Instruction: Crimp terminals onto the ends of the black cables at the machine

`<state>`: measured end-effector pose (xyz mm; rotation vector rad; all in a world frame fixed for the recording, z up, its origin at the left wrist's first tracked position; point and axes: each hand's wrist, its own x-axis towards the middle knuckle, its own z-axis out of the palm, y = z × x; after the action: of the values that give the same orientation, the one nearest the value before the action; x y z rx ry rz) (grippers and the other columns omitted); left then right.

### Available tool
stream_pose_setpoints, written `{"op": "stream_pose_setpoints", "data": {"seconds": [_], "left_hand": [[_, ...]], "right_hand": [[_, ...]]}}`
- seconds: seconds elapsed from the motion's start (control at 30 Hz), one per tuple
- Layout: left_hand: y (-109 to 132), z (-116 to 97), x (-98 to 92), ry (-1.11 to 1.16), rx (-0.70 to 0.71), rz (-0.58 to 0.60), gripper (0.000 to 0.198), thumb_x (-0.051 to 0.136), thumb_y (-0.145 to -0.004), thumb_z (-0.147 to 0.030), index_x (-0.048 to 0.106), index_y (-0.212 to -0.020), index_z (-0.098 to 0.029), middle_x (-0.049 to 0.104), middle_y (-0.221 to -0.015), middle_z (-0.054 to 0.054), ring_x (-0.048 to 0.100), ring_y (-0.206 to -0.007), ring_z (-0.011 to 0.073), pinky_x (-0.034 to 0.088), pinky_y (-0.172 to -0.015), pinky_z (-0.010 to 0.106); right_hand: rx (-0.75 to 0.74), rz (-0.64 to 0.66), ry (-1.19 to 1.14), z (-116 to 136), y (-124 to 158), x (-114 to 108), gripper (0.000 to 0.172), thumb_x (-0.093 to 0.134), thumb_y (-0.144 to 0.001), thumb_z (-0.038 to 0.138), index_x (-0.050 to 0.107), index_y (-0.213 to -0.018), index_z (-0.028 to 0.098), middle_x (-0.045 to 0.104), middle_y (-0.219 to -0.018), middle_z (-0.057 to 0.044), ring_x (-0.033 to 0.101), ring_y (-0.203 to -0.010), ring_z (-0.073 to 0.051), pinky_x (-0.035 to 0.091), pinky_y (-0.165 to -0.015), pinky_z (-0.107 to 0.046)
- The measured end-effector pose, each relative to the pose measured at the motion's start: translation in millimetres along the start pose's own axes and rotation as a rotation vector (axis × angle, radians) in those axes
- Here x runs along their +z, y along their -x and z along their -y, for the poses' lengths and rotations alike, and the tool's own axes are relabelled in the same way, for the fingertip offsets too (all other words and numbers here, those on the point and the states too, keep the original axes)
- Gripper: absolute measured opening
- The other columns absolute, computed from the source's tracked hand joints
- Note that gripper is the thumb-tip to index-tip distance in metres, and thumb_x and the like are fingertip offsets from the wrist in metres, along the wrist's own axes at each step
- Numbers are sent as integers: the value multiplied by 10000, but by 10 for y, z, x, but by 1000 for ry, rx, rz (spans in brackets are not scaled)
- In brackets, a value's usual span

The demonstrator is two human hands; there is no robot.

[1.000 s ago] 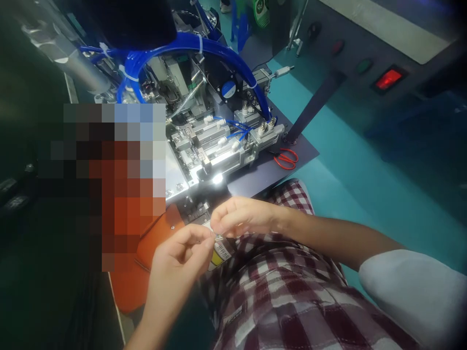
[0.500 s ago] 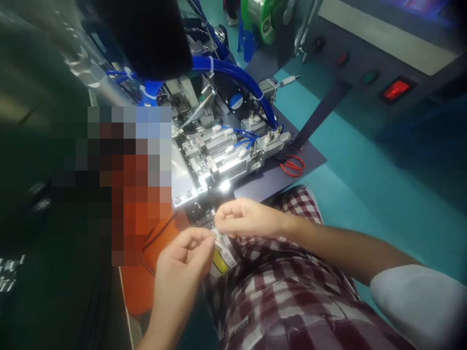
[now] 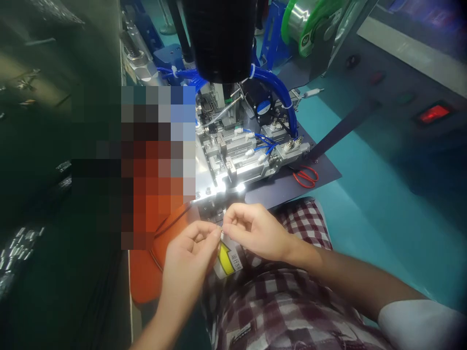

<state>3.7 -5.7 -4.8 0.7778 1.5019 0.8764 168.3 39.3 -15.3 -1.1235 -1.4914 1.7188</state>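
My left hand [image 3: 191, 248] is closed in a pinch, thumb against forefinger, at the near end of a metal fixture machine [image 3: 242, 150]. Its fingertips hold something tiny that I cannot make out. Just to the right, my right hand [image 3: 257, 231] pinches too, its fingertips almost touching those of the left. Whatever lies between its fingers is too small to name. Beneath both hands shows a white label with a yellow arrow [image 3: 226, 260]. Bright light falls on the machine's edge just beyond the fingers.
An orange mat [image 3: 144, 287] lies left, below a blurred-out patch. A thick blue hose [image 3: 284, 92] arches over the machine, and a black cylinder [image 3: 221, 39] hangs above. Red-handled scissors [image 3: 306, 177] rest on the dark plate. Behind are a green wire spool [image 3: 288, 22] and a lit red switch [image 3: 434, 113].
The view has swung, so the machine sits farther right. My fingertips have come closer together; fine pale strands seen between them earlier are now hardly visible.
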Motion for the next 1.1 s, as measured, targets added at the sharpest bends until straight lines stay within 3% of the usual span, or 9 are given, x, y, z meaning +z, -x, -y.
{"op": "stream_pose_setpoints", "data": {"seconds": [0.07, 0.27, 0.67, 1.1], "left_hand": [[5, 6, -3, -14, 11, -1, 315, 761, -787, -454, 639, -764, -164, 494, -540, -51, 310, -417, 38, 258, -400, 164], [-5, 4, 10, 65, -23, -10, 343, 769, -777, -473, 620, -763, -164, 466, -532, -63, 301, -407, 28, 214, -399, 150], [27, 4, 42, 56, 40, -34, 277, 732, -839, -410, 621, -768, -166, 516, -558, -54, 340, -417, 26, 246, -408, 152], [20, 26, 36, 72, 36, -35, 259, 728, -846, -388, 613, -766, -171, 519, -551, -59, 353, -412, 24, 254, -405, 144]], "right_hand": [[-18, 0, 15, -4, -5, -12, 125, 649, -848, 200, 572, -752, 178, 497, -574, 65, 425, -527, -79, 314, -497, -218], [140, 1, -318, -41, -20, 36, 272, 791, -771, 363, 593, -798, 177, 578, -646, 50, 435, -490, -68, 323, -452, -210], [222, -46, -463, 14, -21, 102, 330, 871, -661, 326, 587, -715, 167, 515, -499, 98, 383, -386, -42, 274, -379, -194], [160, -81, -443, -33, -8, 152, 326, 835, -698, 363, 569, -724, 177, 505, -509, 97, 411, -385, -50, 296, -376, -195]]}}
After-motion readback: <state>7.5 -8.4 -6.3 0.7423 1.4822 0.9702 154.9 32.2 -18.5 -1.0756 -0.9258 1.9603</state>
